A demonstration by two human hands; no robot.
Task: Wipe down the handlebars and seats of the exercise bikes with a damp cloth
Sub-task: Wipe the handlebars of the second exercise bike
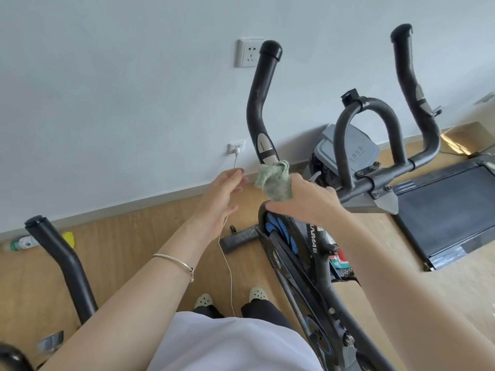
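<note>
Nearest, the right hand [302,200] grips the green cloth [273,183] at the foot of the handlebar horn [261,103], whose long axis rises away toward the wall [107,103]. The left hand [222,194], fingers loose and empty, is just beside the cloth.

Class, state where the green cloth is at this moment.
Head view, centre: the green cloth is bunched in the right hand, at the lower end of the exercise bike's left handlebar.
</note>
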